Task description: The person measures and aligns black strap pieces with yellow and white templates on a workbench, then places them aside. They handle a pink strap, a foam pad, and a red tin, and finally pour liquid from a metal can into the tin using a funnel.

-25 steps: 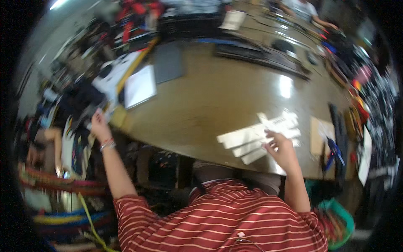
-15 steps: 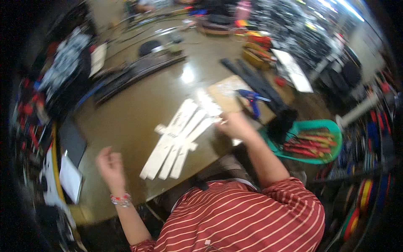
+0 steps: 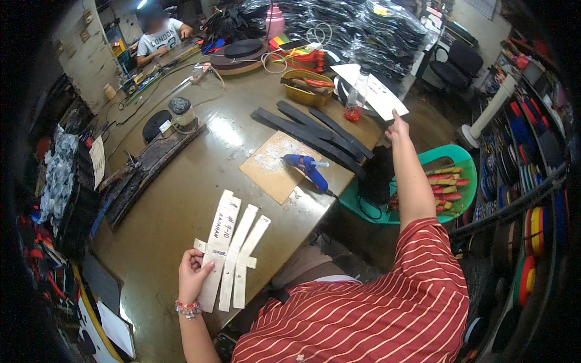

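On the near part of the table lie white card strips (image 3: pixel 221 227) with handwriting, fanned out and crossed by shorter pieces. My left hand (image 3: pixel 195 272) is closed at their left edge, its thumb on top and its fingers curled at a short cross-piece. My right arm stretches far to the right, and my right hand (image 3: pixel 397 128) pinches the near corner of a white sheet (image 3: pixel 376 91). Part of that sheet lies behind a clear bottle with red contents (image 3: pixel 354 100). Between my hands a blue glue gun (image 3: pixel 307 170) rests on a glue-spotted tan board (image 3: pixel 260 166).
Black straps (image 3: pixel 308 136) lie beyond the board. A yellow basket (image 3: pixel 307 88) and strap rolls (image 3: pixel 242 51) stand farther back. Below my right arm is a green basket (image 3: pixel 451 154) with red-yellow bundles. A co-worker (image 3: pixel 160 39) sits at the far left.
The view has turned to the right. My left hand has come from the table's left side onto the card strips. My right hand has left the strips and reached the white sheet.
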The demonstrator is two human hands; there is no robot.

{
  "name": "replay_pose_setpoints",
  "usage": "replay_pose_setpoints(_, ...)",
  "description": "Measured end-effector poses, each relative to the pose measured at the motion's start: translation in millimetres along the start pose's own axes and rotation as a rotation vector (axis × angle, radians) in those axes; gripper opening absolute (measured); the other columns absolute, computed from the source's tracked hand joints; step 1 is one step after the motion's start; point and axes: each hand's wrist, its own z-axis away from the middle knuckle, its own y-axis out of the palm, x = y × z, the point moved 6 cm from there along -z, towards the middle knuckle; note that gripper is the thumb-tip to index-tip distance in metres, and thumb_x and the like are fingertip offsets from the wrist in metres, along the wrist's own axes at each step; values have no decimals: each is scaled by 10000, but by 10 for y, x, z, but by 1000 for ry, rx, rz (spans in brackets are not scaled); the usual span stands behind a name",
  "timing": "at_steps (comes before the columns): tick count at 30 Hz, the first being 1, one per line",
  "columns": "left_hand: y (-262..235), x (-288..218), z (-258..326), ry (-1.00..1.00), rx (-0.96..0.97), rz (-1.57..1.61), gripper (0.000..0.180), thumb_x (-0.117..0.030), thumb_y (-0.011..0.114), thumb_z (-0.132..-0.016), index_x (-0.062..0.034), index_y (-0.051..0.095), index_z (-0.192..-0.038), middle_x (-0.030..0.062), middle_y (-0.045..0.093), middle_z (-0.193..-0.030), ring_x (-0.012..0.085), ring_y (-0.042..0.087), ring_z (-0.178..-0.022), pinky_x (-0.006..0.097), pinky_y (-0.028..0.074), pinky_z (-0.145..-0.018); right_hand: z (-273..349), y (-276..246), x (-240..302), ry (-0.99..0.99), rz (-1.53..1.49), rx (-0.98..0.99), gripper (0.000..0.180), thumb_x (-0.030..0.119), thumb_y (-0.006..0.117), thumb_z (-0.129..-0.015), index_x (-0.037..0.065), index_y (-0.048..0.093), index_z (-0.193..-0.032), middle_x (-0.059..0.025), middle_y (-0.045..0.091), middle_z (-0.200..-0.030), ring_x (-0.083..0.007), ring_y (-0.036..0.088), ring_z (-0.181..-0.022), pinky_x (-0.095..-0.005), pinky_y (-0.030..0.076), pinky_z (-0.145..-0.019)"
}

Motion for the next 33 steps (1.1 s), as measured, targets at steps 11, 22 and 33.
replay_pose_setpoints(11,209,167,-247,-148,248,201,556,9,638,-836,30,376,-1326,61,597,-979,107,598,-809,233,503,-724,1290,-77,2068,-1545,385,-203,324,115,574,-857,-27,595,-1147,-210,641,-1070,-330,625,-985,-402,481,-854)
replay_pose_setpoints(22,-53,240,-224,-114,385,850,760,-591,345,-933,-8,297,-1419,192,410,-1404,314,475,-1230,458,399,-1027,3781,246,605,-786,499,1279,465,121,634,-795,-10,544,-1232,-101,627,-1018,-169,594,-920,-306,474,-815)
replay_pose_setpoints(33,-9,200,-117,-128,554,274,386,12,619,-806,-33,468,-1159,54,624,-1024,60,602,-827,171,479,-677,2806,-124,973,-1473,782,302,422,213,711,-732,32,630,-1104,-164,622,-1112,-317,588,-1041,-400,471,-896)
